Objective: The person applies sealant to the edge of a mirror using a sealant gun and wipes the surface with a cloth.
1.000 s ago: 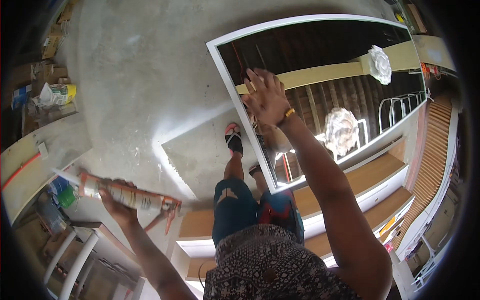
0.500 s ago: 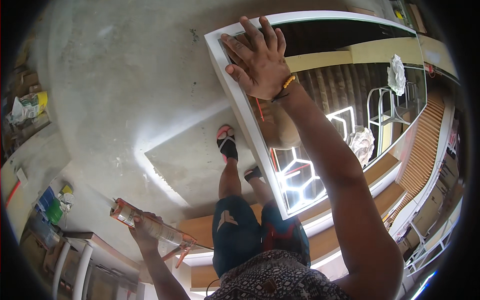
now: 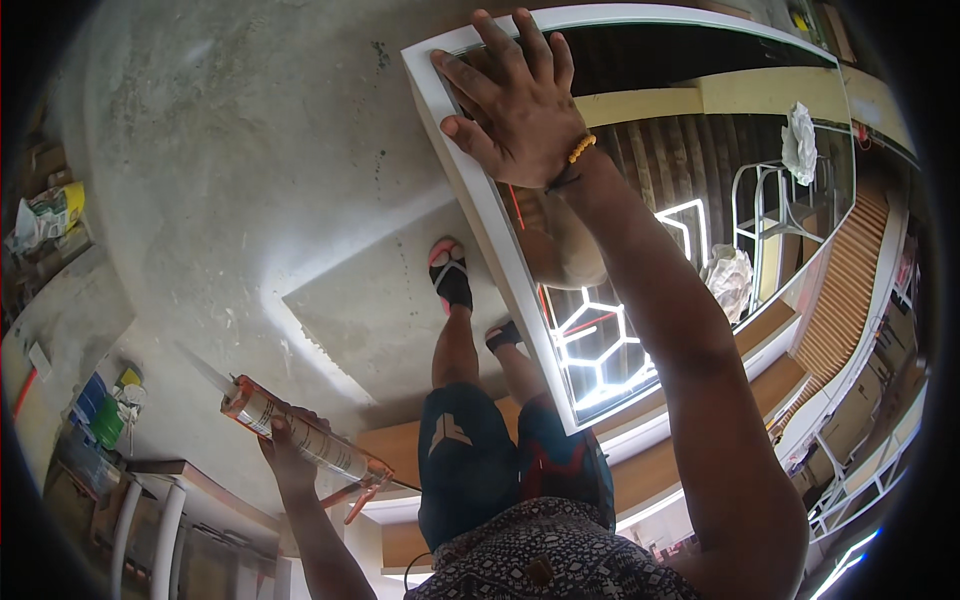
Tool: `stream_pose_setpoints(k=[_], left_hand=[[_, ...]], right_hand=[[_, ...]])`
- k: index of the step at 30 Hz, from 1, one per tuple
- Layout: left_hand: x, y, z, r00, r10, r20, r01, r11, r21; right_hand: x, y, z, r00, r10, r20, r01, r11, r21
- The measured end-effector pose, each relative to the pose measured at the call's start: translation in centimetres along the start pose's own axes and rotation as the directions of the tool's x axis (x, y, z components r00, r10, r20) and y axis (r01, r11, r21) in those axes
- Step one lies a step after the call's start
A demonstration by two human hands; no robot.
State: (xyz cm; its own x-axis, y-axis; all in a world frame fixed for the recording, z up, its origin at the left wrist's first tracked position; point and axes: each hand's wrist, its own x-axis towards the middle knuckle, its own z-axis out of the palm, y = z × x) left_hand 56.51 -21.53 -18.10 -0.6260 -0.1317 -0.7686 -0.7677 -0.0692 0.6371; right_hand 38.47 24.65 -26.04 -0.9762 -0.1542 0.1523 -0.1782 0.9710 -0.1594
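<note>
My right hand [image 3: 520, 115] lies spread over the far-left corner of a large white-framed glass panel [image 3: 482, 222], its fingertips reaching the frame. The panel's dark, glossy surface mirrors hexagon-shaped lights and a stepladder. Lower left, my left hand [image 3: 290, 452] is wrapped round a caulking gun [image 3: 345, 455] with an orange frame, loaded with a pale, printed cartridge. Its nozzle [image 3: 205, 370] points up and to the left, away from the panel. The trigger and handle hang toward my body, apart from my fingers. Crumpled white paper [image 3: 727, 280] shows against the glass.
Grey concrete floor [image 3: 250, 180] stretches left of the panel, where my foot [image 3: 449, 275] stands. A small table [image 3: 165, 480] with white legs is at the lower left, near bags and packets [image 3: 105, 410]. Slatted wood [image 3: 840, 300] and white metal framework [image 3: 860, 480] stand at the right.
The panel and my right hand appear slightly higher in view, and the hand has shifted a little on the corner. My left hand still holds the caulking gun, turned slightly.
</note>
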Motion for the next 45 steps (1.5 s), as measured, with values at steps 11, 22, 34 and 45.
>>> stream_pose_setpoints(k=[11, 22, 34, 45], left_hand=[[-0.1, -0.8, 0.0, 1.000, -0.029, 0.010, 0.030, 0.999, -0.045], [-1.2, -1.4, 0.3, 1.000, 0.002, -0.026, -0.003, 0.999, -0.045], [-4.1, -3.2, 0.7, 0.999, 0.034, 0.034, -0.032, 0.999, -0.038], [-7.6, -7.7, -0.8, 0.999, 0.015, 0.036, -0.013, 0.997, -0.076]], right_hand=[[0.8, -0.4, -1.5, 0.981, -0.008, 0.195, 0.003, 1.000, 0.028], [-1.9, -1.0, -1.2, 0.998, -0.016, 0.058, 0.014, 0.999, 0.048], [-9.3, -2.8, -3.1, 0.991, -0.003, 0.137, -0.009, 0.996, 0.089], [-18.7, -5.3, -6.1, 0.979, 0.022, 0.205, -0.048, 0.991, 0.123]])
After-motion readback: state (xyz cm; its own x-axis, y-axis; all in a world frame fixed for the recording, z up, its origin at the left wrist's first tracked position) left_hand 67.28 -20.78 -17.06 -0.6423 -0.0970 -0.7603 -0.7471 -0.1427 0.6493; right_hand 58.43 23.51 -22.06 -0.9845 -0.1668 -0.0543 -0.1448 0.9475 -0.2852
